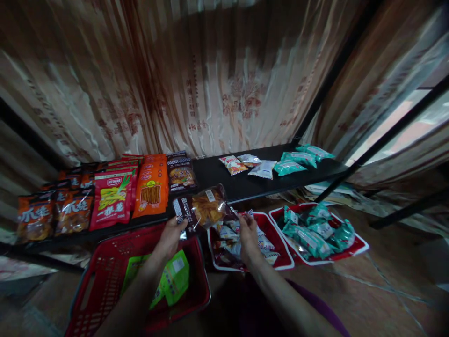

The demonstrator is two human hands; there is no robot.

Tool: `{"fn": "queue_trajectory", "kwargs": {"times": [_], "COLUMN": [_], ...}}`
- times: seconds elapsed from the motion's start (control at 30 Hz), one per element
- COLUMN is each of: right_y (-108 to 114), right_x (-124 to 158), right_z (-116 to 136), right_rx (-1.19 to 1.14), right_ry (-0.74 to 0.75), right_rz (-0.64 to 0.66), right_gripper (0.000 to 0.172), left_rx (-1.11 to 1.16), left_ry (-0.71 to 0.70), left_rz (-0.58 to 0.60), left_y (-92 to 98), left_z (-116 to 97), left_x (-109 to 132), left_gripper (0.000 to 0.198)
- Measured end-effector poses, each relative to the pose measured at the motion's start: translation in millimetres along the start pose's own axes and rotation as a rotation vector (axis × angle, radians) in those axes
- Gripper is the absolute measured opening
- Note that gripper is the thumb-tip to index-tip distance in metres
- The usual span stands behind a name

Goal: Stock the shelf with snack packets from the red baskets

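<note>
Gripping a clear-windowed snack packet between left hand and right hand, with fingers closed on opposite ends. Hovering over a red basket of green packets below the left hand, a white-rimmed basket of small snack bags below the right. Facing a black shelf beyond both, with orange packets past the left hand.

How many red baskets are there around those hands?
3: a left basket below the left hand, a middle basket by the right hand, and a right basket beyond it. Others may be hidden.
</note>
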State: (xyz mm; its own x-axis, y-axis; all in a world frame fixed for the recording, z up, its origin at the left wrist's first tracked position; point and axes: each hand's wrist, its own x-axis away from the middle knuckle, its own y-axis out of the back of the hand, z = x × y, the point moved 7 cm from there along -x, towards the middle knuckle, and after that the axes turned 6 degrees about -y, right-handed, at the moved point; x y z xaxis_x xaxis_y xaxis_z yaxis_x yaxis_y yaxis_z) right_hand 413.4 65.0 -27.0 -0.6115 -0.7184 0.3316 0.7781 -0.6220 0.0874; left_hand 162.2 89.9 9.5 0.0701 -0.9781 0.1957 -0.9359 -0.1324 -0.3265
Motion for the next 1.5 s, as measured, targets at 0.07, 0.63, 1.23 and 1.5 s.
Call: {"fn": "queue_trajectory", "kwargs": {"times": [0.07, 0.63, 1.23, 1.5], "right_y": [8.6, -103.6, -122.9, -118.8], "right_x": [-13.6, 90.3, 78.8, 67.7], "right_z": [17.0, 1.9, 7.2, 6.8], "right_rx": [-0.032, 0.217, -0.039, -0.053], "right_ry": [0.068, -0.138, -0.191, -0.173], "right_rz": [-0.014, 1.342, 1.061, 1.0], "right_gripper": [0.051, 0.041, 0.034, 0.034], "left_rx": [-0.071, -0.121, 0.352, 0.311], "left_ry": [-0.012, 0.068, -0.012, 0.014], "left_rz": [0.026, 0.244, 0.151, 0.067], "left_y": [22.3, 84.7, 66.8, 64.2], "left_z": [-18.1, -34.8, -17.7, -1.5], "left_x": [-0.7, 11.9, -3.7, -8.5], "left_gripper": [0.031, 0.032, 0.025, 0.025]}}
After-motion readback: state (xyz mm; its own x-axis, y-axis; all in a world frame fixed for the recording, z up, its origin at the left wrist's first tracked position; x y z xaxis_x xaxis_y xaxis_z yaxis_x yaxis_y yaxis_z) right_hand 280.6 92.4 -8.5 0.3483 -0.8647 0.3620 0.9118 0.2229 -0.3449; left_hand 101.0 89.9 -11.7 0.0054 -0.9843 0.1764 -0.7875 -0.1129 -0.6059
